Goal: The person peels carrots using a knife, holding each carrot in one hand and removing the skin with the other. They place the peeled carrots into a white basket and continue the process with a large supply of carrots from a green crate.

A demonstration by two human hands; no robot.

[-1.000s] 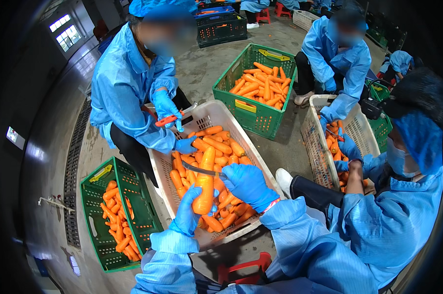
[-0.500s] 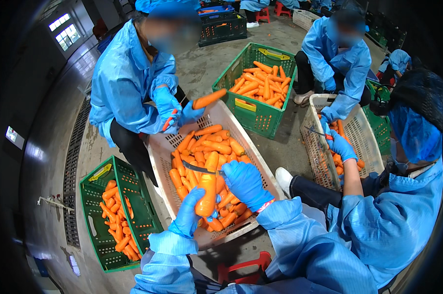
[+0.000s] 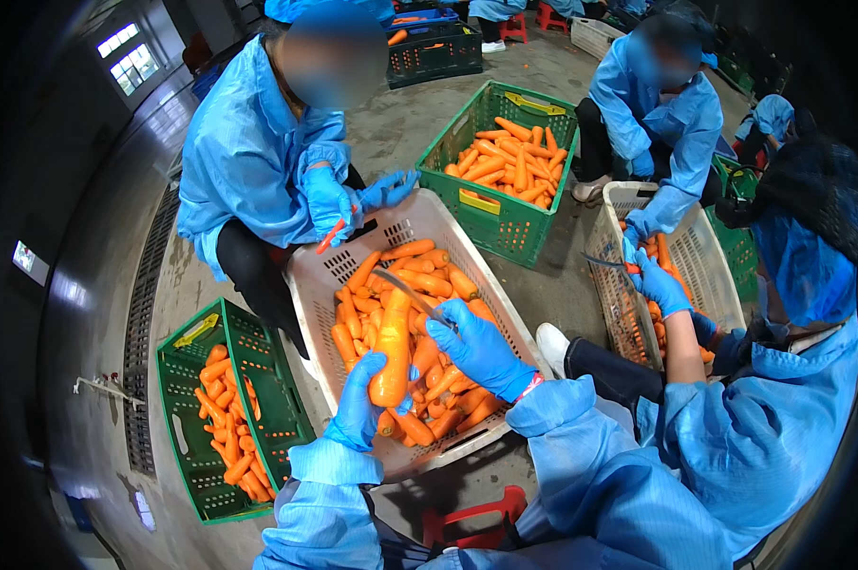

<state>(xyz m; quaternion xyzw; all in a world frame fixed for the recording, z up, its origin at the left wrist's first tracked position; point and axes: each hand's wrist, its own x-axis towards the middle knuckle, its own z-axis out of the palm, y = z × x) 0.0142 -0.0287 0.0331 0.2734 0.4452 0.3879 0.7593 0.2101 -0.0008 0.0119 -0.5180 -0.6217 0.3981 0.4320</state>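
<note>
My left hand (image 3: 360, 397), in a blue glove, grips a large, glistening orange carrot (image 3: 393, 353) held upright over a pale plastic crate (image 3: 311, 309) full of carrots. My right hand (image 3: 481, 353), also gloved, is closed on a knife whose curved blade (image 3: 406, 291) reaches up to the carrot's upper end. Across the crate, a co-worker's gloved hand (image 3: 326, 198) holds a red-handled tool (image 3: 332, 231); their other hand (image 3: 391, 188) is raised by the crate's far rim.
Green crates of carrots stand at lower left (image 3: 184, 475) and upper middle (image 3: 500, 228). A co-worker (image 3: 752, 418) sits close at my right by another pale crate (image 3: 728, 299); another (image 3: 657, 123) bends beyond it. A red stool (image 3: 476, 522) is beneath me. A floor drain (image 3: 149, 313) runs along the left.
My right hand and knife moved up along the carrot, the blade rising toward its top. The facing co-worker's raised hand held a carrot half a second ago; that carrot no longer shows there.
</note>
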